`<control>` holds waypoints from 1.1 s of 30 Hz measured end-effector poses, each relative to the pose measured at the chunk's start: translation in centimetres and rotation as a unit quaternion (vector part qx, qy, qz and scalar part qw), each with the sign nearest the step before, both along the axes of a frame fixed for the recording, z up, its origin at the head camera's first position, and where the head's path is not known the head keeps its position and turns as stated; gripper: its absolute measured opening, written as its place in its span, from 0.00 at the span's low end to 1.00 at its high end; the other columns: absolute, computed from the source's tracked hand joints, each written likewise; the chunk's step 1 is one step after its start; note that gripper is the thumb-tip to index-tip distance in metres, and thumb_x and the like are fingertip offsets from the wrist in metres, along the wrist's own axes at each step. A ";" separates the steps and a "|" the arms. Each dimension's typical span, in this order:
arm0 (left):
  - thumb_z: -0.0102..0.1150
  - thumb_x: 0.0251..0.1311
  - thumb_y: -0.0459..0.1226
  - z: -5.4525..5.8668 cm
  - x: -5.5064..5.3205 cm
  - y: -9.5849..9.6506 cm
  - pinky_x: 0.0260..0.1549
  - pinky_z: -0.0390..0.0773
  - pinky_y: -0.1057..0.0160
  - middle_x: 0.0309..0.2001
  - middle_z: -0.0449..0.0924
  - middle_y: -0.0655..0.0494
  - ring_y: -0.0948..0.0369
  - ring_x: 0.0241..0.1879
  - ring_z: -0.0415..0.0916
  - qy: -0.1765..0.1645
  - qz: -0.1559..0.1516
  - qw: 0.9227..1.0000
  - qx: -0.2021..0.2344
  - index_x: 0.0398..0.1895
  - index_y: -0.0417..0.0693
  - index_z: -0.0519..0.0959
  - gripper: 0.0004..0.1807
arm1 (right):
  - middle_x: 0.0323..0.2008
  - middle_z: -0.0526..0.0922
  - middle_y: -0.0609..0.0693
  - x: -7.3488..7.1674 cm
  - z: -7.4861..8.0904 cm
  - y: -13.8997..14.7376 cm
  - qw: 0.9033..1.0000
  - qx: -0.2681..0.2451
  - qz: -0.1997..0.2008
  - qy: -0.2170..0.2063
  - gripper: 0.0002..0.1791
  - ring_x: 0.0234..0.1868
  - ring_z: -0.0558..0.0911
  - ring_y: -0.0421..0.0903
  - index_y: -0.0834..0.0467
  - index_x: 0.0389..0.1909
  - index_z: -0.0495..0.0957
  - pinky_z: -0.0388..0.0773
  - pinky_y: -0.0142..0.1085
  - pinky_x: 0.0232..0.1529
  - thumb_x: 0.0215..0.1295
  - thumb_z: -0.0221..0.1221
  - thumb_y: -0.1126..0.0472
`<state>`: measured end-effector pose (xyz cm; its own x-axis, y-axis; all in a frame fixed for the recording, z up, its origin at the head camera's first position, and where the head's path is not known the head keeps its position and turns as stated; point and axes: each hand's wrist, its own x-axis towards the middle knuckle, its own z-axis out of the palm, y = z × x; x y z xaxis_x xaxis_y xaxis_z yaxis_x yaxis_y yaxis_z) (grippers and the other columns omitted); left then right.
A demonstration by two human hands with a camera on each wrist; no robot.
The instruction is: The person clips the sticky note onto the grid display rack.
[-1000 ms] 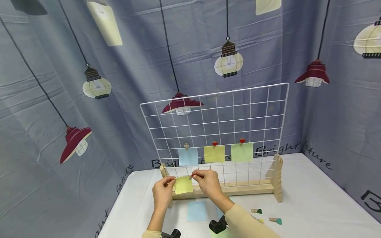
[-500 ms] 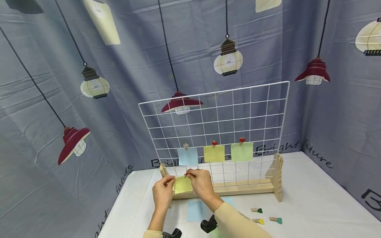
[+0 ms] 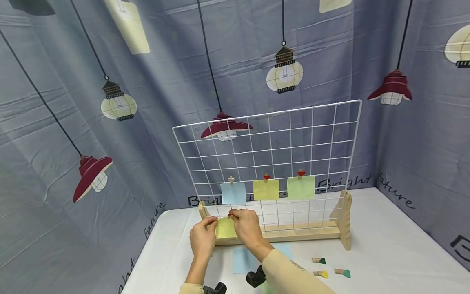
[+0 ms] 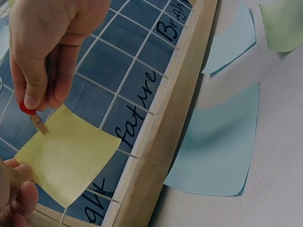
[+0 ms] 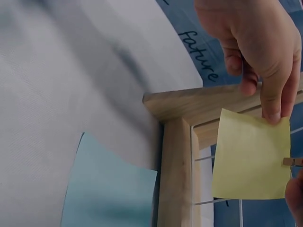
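Observation:
A yellow sticky note [image 3: 225, 228] lies against the lower left of a white wire grid [image 3: 282, 155]. My left hand [image 3: 203, 240] pinches its left edge between thumb and finger. At the top edge of the note, my right hand [image 3: 249, 229] pinches a small wooden clothespin [image 4: 39, 124] with a red end. The clothespin's tip sits over the note's edge in the left wrist view; whether it also grips a wire cannot be told. In the right wrist view, the fingers of the right hand are mostly cut off.
Blue [image 3: 233, 193], yellow [image 3: 266, 190] and green [image 3: 301, 188] notes hang clipped on the grid, which stands in a wooden base [image 3: 301, 234]. Blue paper [image 4: 215, 146] lies in front. Clothespins with dark green [image 3: 319, 260], yellow [image 3: 321, 274] and teal [image 3: 343, 272] hearts lie at right.
My right hand has moved left with the clothespin, from the note's upper right corner to nearer the middle of its top edge. The left hand has stayed at the note's left edge.

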<state>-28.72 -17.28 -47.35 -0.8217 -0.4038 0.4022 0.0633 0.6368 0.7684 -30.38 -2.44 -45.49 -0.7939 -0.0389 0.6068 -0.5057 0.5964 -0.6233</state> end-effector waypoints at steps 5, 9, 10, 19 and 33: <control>0.73 0.59 0.39 -0.3 0.0 0.2 0.35 0.79 0.50 0.37 0.92 0.59 0.50 0.45 0.88 0.000 0.006 1.000 -0.002 0.34 0.60 0.91 0.04 | 0.29 0.92 0.46 0.0 -0.1 -0.3 0.998 0.044 -0.018 0.032 0.05 0.32 0.91 0.47 0.54 0.33 0.92 0.86 0.42 0.35 0.61 0.70 0.66; 0.73 0.59 0.39 -0.5 -0.1 0.3 0.32 0.78 0.51 0.36 0.92 0.60 0.51 0.44 0.88 0.004 0.007 1.000 -0.001 0.33 0.61 0.91 0.04 | 0.29 0.92 0.46 0.1 -0.2 -0.3 0.997 0.068 -0.029 0.034 0.06 0.32 0.91 0.48 0.53 0.34 0.92 0.86 0.43 0.35 0.60 0.70 0.66; 0.73 0.58 0.39 -0.6 -0.1 0.3 0.32 0.78 0.52 0.36 0.92 0.60 0.51 0.43 0.88 0.006 0.008 1.000 -0.002 0.33 0.61 0.91 0.04 | 0.30 0.92 0.46 0.1 -0.2 -0.4 0.997 0.070 -0.029 0.033 0.06 0.32 0.91 0.49 0.53 0.34 0.92 0.86 0.43 0.35 0.60 0.70 0.67; 0.74 0.58 0.39 -0.8 -0.1 0.5 0.31 0.80 0.49 0.35 0.92 0.60 0.49 0.42 0.89 0.018 0.014 1.000 -0.013 0.35 0.59 0.92 0.04 | 0.32 0.92 0.48 0.0 -0.4 -0.5 0.996 0.071 -0.032 0.036 0.07 0.34 0.91 0.49 0.55 0.40 0.91 0.86 0.44 0.37 0.62 0.69 0.65; 0.73 0.58 0.37 -0.8 0.4 0.2 0.35 0.79 0.48 0.38 0.91 0.61 0.49 0.46 0.88 0.046 0.016 0.999 -0.023 0.40 0.57 0.90 0.08 | 0.39 0.92 0.52 0.8 0.1 0.5 0.999 0.017 0.016 0.042 0.13 0.40 0.91 0.48 0.56 0.46 0.90 0.87 0.39 0.38 0.62 0.68 0.70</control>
<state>-28.29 -17.12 -48.20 -0.7676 -0.4090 0.4934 0.1103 0.6741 0.7304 -29.61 -1.95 -45.43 -0.7378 -0.0853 0.6696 -0.5752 0.5985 -0.5576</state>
